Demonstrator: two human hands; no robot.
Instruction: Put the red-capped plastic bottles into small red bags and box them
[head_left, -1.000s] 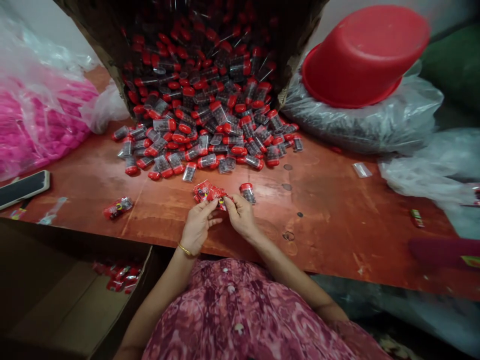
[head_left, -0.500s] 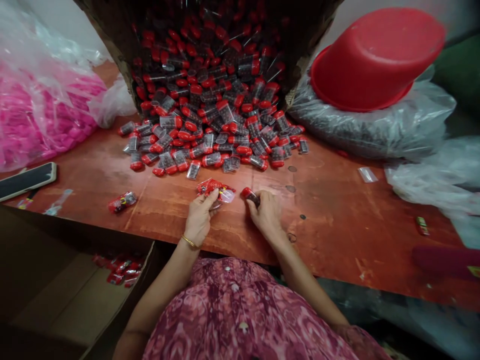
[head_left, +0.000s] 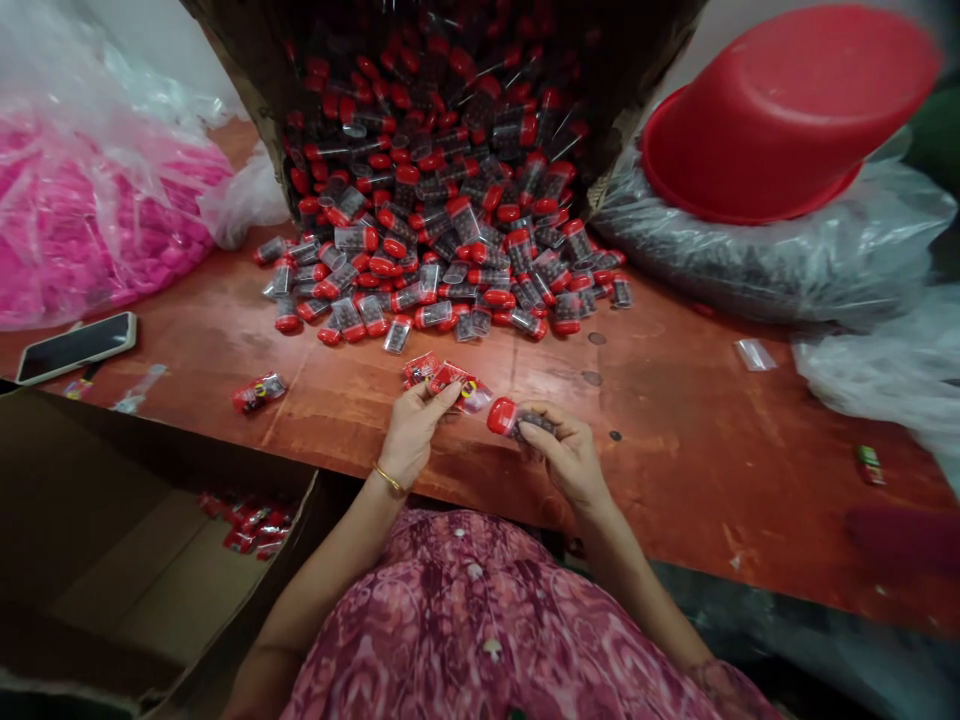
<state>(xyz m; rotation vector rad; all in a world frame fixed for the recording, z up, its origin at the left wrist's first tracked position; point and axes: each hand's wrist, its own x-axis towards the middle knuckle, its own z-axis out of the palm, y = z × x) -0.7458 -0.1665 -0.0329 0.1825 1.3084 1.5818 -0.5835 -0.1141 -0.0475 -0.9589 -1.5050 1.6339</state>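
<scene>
Between thumb and fingers my left hand [head_left: 412, 425] pinches a red printed plastic sleeve [head_left: 469, 390] with a clear end. Another red printed sleeve [head_left: 420, 370] lies on the table just behind those fingers. My right hand [head_left: 574, 455] is closed around a small clear container [head_left: 536, 422] with dark contents, its red cap [head_left: 502, 415] pointing left at the sleeve. A small gap separates cap and sleeve. Farther back spreads a large pile of the same red-capped containers [head_left: 427, 240]. One container in a printed sleeve [head_left: 259, 392] lies to the left.
A dark-sided open carton [head_left: 262, 130] spills the pile onto the table [head_left: 697, 440]. Below the left edge, a cardboard box [head_left: 135, 570] holds several wrapped pieces. A phone [head_left: 79, 347], a bag of pink pieces [head_left: 97, 220] and a red tub [head_left: 780, 120] on a bag stand around.
My right hand has lifted and turned the container, so its red cap now shows fully. My left hand has the sleeve drawn apart from the one behind. The whole view has shifted slightly.
</scene>
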